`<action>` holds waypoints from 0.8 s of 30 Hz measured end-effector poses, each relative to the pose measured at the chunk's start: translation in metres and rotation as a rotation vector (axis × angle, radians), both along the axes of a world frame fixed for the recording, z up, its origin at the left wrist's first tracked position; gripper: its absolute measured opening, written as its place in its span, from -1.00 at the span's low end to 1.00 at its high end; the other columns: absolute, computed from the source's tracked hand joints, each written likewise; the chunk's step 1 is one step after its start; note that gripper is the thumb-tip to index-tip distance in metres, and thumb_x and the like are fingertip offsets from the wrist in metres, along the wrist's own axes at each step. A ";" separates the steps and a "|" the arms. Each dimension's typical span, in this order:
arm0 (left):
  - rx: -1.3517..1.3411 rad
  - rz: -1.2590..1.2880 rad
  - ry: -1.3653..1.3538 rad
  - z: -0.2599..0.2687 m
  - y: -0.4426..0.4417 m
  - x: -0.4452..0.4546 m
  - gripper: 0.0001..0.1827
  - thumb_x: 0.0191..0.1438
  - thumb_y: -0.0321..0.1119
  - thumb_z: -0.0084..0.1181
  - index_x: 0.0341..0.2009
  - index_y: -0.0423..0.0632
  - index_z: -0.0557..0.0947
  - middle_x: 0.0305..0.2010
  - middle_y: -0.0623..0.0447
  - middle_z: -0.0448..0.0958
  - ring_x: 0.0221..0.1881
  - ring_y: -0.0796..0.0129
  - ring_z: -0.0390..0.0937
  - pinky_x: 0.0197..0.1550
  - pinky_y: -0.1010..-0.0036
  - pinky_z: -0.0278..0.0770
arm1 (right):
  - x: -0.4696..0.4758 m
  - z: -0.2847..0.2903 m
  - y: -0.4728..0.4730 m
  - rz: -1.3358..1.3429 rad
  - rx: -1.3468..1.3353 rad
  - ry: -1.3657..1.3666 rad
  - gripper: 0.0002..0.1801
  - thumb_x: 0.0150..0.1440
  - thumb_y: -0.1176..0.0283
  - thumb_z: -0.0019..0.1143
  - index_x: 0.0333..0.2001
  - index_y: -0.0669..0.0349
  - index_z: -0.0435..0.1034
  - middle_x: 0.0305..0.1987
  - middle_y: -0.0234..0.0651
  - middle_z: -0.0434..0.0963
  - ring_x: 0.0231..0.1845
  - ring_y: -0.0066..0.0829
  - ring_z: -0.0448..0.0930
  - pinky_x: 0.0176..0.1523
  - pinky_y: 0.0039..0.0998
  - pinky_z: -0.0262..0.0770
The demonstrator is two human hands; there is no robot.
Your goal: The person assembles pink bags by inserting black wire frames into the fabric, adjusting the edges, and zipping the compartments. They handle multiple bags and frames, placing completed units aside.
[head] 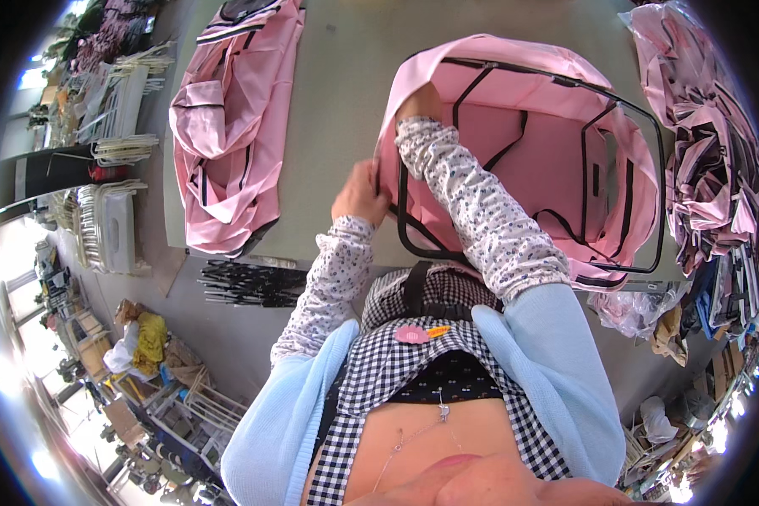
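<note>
In front of me a pink fabric bag body (531,145) stands with its mouth facing up, on a grey-green table (335,82). A black metal frame (659,183) with a rounded rectangular rim sits inside it. Black straps (509,145) lie across its inner floor. At the outer left side, my left hand (360,195) has its fingers on the edge of the pink cloth. My right hand (422,104) reaches over the frame into the far left corner. Its fingers are hidden by the fabric wall, so its grip does not show.
Another pink fabric cover (240,126), folded flat, lies on the table's left. Crumpled pink covers with black trim (711,164) are heaped at the right edge. Black rods (253,283) are stacked below the near edge. White metal frames (111,218) stand on the floor to the left.
</note>
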State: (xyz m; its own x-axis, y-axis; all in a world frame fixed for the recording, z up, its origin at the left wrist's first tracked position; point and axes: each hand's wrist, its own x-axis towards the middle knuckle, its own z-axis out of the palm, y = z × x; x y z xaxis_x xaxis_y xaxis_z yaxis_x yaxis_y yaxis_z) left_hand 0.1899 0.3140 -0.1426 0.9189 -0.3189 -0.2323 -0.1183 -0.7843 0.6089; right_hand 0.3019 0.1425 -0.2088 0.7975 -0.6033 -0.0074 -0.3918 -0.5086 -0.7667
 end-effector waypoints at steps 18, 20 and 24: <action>-0.484 -0.407 -0.049 0.119 -0.014 -0.037 -0.60 0.26 -0.44 -0.04 0.18 -0.24 0.46 -0.57 0.11 0.44 -0.56 0.50 0.44 -0.45 0.59 0.39 | -0.114 0.214 -0.198 0.612 0.082 0.199 -0.53 0.20 -0.09 -0.03 -0.04 -0.03 0.55 -0.37 -0.33 0.64 -0.50 -0.60 0.54 -0.43 -0.44 0.49; -0.378 -0.541 -0.079 0.126 -0.024 -0.043 -0.62 0.19 -0.50 0.02 0.12 -0.18 0.55 -0.55 0.06 0.50 -0.54 0.44 0.52 -0.45 0.54 0.45 | -0.174 0.272 -0.286 0.231 0.112 0.090 -0.73 0.24 0.21 0.08 -0.12 0.16 0.48 -0.23 -0.27 0.60 -0.14 -0.33 0.60 -0.02 -0.29 0.52; -0.367 -0.892 -0.022 0.153 -0.106 -0.050 -0.65 0.15 -0.49 0.07 0.05 -0.15 0.58 -0.50 0.00 0.53 -0.52 0.31 0.53 -0.42 0.47 0.48 | -0.351 0.172 -0.515 -0.058 -0.022 -0.035 -0.79 0.19 0.28 0.21 -0.11 0.06 0.55 -0.45 -0.54 0.55 -0.65 -0.72 0.42 -0.63 -0.59 0.28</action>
State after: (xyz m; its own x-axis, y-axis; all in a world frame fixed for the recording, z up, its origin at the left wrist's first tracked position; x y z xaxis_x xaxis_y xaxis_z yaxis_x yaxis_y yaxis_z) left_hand 0.1395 0.2084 0.0107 0.3066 -0.9512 0.0353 -0.5924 -0.1617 0.7893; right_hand -0.0490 -0.3724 -0.0365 0.7605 -0.6484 0.0336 -0.3947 -0.5027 -0.7691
